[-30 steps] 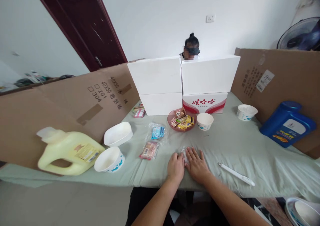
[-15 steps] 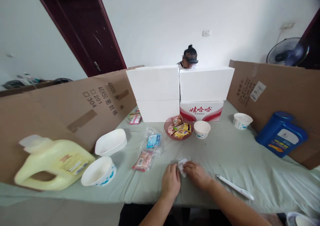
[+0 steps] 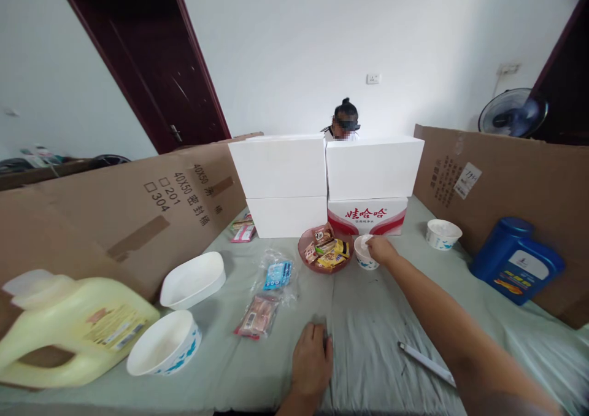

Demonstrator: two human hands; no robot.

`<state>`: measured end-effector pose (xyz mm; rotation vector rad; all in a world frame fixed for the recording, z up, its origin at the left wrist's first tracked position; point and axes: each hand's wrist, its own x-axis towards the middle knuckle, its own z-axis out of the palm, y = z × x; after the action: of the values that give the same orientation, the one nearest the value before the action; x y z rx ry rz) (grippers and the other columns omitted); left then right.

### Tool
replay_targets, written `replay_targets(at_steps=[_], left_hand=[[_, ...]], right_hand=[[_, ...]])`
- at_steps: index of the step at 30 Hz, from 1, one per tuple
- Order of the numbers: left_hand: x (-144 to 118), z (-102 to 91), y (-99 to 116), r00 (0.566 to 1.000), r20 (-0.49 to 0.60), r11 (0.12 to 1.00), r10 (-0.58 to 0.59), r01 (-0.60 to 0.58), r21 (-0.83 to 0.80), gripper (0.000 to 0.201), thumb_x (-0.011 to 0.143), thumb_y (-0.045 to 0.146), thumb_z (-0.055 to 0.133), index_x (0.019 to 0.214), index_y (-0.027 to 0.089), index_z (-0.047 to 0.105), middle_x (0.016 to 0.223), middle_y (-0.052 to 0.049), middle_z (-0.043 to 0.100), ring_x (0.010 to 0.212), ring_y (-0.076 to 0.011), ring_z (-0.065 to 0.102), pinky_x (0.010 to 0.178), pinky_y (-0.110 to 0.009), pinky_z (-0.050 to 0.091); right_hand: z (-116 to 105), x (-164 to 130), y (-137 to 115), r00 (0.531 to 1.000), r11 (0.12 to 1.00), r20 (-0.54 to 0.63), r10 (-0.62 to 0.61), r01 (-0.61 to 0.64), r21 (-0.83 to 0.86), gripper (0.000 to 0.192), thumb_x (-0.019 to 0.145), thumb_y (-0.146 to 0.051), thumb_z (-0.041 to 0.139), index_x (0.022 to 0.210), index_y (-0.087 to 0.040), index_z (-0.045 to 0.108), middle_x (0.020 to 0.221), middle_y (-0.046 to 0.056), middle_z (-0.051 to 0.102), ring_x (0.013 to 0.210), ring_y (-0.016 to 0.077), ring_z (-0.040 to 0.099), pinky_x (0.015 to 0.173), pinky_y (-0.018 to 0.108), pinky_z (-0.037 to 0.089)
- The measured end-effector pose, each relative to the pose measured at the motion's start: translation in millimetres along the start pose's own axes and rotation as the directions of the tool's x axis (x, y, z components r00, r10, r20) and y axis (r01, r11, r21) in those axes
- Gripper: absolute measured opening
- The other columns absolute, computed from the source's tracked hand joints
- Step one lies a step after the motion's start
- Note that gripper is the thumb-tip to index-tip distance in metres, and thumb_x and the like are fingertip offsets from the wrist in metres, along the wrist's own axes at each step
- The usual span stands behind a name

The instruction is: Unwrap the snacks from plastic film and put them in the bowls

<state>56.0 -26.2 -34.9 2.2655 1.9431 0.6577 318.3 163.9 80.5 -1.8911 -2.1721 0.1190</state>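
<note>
In the head view, the right hand (image 3: 383, 251) is sitting just right of the centre of the frame, its fingers bunching narrowly at the rim of a small paper bowl (image 3: 367, 262) with blue marks; whether they are gripping the rim or something inside, I cannot tell. That bowl is standing upright on the pale green cloth (image 3: 363, 318), just beside a reddish see-through dish (image 3: 334, 270) that is holding wrapped snacks (image 3: 330, 250). The left hand (image 3: 313, 356) is resting on the cloth at the lower middle of the frame, its fingers loosely curling; the picture is not showing whether anything is lying under them. Left of it, a pinkish packet (image 3: 258, 316) and a clear packet with a blue label (image 3: 277, 275) are lying close together. A white pen-like stick (image 3: 426, 364) is lying at the lower right, partly passing behind the right forearm. At the lower left, a white oval dish (image 3: 196, 281), a tilted paper bowl (image 3: 185, 351) and a pale yellow jug (image 3: 92, 318) are grouping together. Toward the right edge, another paper bowl (image 3: 444, 239) and a blue bottle (image 3: 519, 262) are standing near a cardboard panel (image 3: 534, 189).
</note>
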Motion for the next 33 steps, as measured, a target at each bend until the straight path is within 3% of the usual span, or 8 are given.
replay_targets(at_steps=[7, 15, 17, 22, 24, 27, 30, 33], left_hand=[[2.1, 1.3, -2.1, 1.0, 0.003, 1.0, 0.023, -0.023, -0.001, 0.02, 0.085, 0.021, 0.046, 0.093, 0.021, 0.064, 0.092, -0.007, 0.063, 0.087, -0.0226, 0.061, 0.079, -0.035, 0.048], [3.3, -7.5, 1.5, 0.999, 0.027, 0.999, 0.023, -0.022, -0.043, 0.021, 0.086, 0.02, 0.046, 0.098, 0.018, 0.063, 0.095, -0.009, 0.062, 0.09, -0.0227, 0.06, 0.081, -0.035, 0.047], [2.1, -7.5, 2.7, 0.999, 0.022, 0.998, 0.026, -0.024, -0.064, 0.02, 0.086, 0.019, 0.047, 0.098, 0.017, 0.063, 0.095, -0.009, 0.062, 0.09, -0.0227, 0.06, 0.081, -0.035, 0.047], [-3.2, -8.4, 2.7, 0.998, -0.034, 0.982, 0.047, -0.053, -0.183, 0.019, 0.084, 0.016, 0.048, 0.096, 0.019, 0.062, 0.094, -0.008, 0.062, 0.09, -0.0219, 0.06, 0.082, -0.035, 0.049], [3.3, -17.6, -3.5, 0.988, -0.118, 0.958, 0.101, -0.129, -0.257, 0.02, 0.086, 0.018, 0.046, 0.1, 0.019, 0.06, 0.096, -0.008, 0.062, 0.092, -0.0208, 0.06, 0.083, -0.034, 0.049], [35.6, -46.8, -25.4, 0.955, -0.27, 0.955, 0.125, -0.19, -0.229, 0.022, 0.088, 0.023, 0.045, 0.105, 0.019, 0.059, 0.103, -0.01, 0.062, 0.102, -0.0229, 0.058, 0.091, -0.038, 0.047], [89.3, -82.1, -59.5, 0.972, -0.223, 0.994, -0.074, 0.054, -0.094, 0.022, 0.088, 0.025, 0.047, 0.105, 0.019, 0.06, 0.108, -0.01, 0.063, 0.108, -0.0239, 0.056, 0.095, -0.037, 0.043], [139.8, -102.8, -94.3, 0.93, -0.112, 0.935, -0.351, 0.355, 0.013, 0.027, 0.088, 0.031, 0.049, 0.107, 0.017, 0.062, 0.115, -0.013, 0.062, 0.114, -0.0268, 0.054, 0.095, -0.037, 0.042]], right_hand=[[2.4, 17.4, -13.1, 0.963, 0.996, 0.256, 0.086, -0.087, -0.008, 0.031, 0.092, -0.037, 0.056, 0.117, -0.019, 0.057, 0.12, 0.007, 0.058, 0.1, 0.0199, 0.06, 0.085, 0.04, 0.052], [-32.7, -16.7, -18.3, 0.985, 0.971, 0.032, 0.171, -0.174, 0.167, 0.029, 0.096, -0.028, 0.042, 0.118, -0.017, 0.058, 0.119, 0.009, 0.061, 0.108, 0.0209, 0.057, 0.093, 0.039, 0.046], [-18.9, -45.3, -34.1, 0.983, 0.953, -0.002, 0.182, -0.176, 0.246, 0.038, 0.096, -0.02, 0.029, 0.12, -0.017, 0.058, 0.112, 0.008, 0.066, 0.105, 0.0187, 0.06, 0.089, 0.032, 0.045], [55.9, -140.3, -84.4, 0.985, 0.895, 0.146, 0.089, -0.143, 0.424, 0.034, 0.087, -0.021, 0.035, 0.095, -0.017, 0.068, 0.066, 0.001, 0.07, 0.062, 0.0151, 0.064, 0.059, 0.024, 0.047], [81.1, -171.6, -95.0, 0.985, 0.87, 0.168, 0.047, -0.123, 0.478, 0.033, 0.087, -0.023, 0.035, 0.093, -0.018, 0.068, 0.067, 0.001, 0.07, 0.064, 0.0158, 0.065, 0.06, 0.024, 0.047], [100.2, -198.5, -98.9, 0.997, 0.815, 0.048, -0.056, 0.018, 0.579, 0.032, 0.089, -0.026, 0.035, 0.096, -0.022, 0.066, 0.085, 0.004, 0.072, 0.079, 0.0177, 0.066, 0.072, 0.027, 0.048], [103.2, -205.4, -98.9, 0.991, 0.833, 0.021, -0.134, 0.101, 0.544, 0.03, 0.089, -0.025, 0.036, 0.097, -0.023, 0.065, 0.096, 0.005, 0.071, 0.09, 0.019, 0.065, 0.08, 0.029, 0.046], [101.8, -203.8, -99.9, 0.99, 0.854, 0.028, -0.137, 0.103, 0.51, 0.031, 0.089, -0.023, 0.035, 0.097, -0.023, 0.065, 0.097, 0.006, 0.071, 0.091, 0.0191, 0.065, 0.081, 0.028, 0.046]])
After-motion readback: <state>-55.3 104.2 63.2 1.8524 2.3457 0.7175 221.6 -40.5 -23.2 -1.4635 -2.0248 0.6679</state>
